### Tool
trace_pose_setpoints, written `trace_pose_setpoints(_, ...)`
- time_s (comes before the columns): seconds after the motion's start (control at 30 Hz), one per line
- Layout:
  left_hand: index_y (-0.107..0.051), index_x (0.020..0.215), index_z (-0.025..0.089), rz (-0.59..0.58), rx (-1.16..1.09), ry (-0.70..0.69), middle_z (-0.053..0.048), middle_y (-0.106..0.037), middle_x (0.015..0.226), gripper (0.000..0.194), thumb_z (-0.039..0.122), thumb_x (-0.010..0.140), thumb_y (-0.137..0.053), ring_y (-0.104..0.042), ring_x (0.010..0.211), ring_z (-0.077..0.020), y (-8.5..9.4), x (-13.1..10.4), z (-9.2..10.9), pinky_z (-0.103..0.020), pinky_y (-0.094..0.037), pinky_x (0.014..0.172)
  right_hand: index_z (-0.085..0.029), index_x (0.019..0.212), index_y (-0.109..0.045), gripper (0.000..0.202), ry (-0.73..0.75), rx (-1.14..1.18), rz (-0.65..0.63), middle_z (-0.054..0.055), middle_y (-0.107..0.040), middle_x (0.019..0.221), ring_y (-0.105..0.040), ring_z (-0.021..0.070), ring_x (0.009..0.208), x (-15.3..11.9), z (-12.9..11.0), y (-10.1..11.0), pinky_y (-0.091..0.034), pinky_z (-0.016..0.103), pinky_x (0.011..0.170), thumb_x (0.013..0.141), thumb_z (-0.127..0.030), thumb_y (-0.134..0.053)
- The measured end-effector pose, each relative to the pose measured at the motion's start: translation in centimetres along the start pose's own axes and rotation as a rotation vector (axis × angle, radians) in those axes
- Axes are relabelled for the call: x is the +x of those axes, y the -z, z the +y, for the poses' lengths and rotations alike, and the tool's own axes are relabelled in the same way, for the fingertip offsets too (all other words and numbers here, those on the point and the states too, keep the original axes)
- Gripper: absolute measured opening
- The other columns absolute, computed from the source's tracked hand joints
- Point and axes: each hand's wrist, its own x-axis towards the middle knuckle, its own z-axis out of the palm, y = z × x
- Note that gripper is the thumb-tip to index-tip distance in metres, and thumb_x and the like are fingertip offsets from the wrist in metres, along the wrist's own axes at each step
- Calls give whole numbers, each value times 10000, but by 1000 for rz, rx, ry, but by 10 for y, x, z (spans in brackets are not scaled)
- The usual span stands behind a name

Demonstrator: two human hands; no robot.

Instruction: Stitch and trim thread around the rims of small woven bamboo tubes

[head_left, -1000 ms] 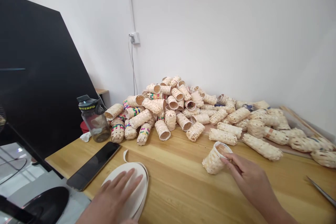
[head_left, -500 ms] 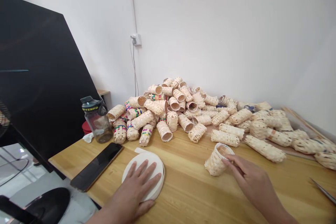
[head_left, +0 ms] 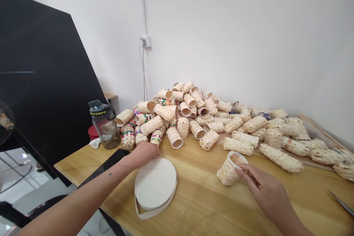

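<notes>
A small woven bamboo-strip basket (head_left: 229, 171) leans on the wooden table, its open mouth with a whitish rim facing up. My right hand (head_left: 261, 182) is closed on that rim, thumb and fingers pinching its right side. On the left lies a flat roll of off-white cloth tape (head_left: 156, 182), its outer turn hanging loose in a loop at the front. My left hand (head_left: 146, 153) is at the far edge of the roll, its fingers turned down and hidden, so whether they grip the tape cannot be seen.
A heap of woven baskets (head_left: 179, 118) lies against the wall. A water bottle (head_left: 106, 129) and a dark phone (head_left: 106, 166) are at the left, the phone partly under my left forearm. A pointed metal tool (head_left: 341, 202) lies at the right edge.
My left hand has left the top of the roll and moved to its far edge. The tape's outer turn now hangs loose. My right hand still holds the basket.
</notes>
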Motion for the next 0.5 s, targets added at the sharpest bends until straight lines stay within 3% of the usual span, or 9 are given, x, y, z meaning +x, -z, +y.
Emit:
trace_pose_setpoints(0.17,-679,768,120,-13,31,14,-138,-682,815,216,104,802,-467,-642,803,-270,-6,10,3,-329,-450,706,-204,888,-645,402,-1,-13,7,62,-738,829,-707,205,705,3,-2,2,-552,277,591,953,-460,-341)
trace_pose_setpoints(0.4,-670,768,119,-43,77,93,-144,-672,734,199,76,777,-476,-650,736,-289,3,-1,-6,-354,-458,659,-207,899,-644,376,-28,29,-2,51,-737,824,-702,196,690,3,-4,2,-536,267,581,947,-453,-364)
trace_pose_setpoints(0.5,-671,817,122,-28,85,105,-141,-665,765,201,85,788,-475,-641,749,-286,10,-6,1,-353,-459,659,-216,899,-641,350,-42,50,-18,40,-729,782,-690,190,642,3,-5,2,-522,264,557,942,-443,-379)
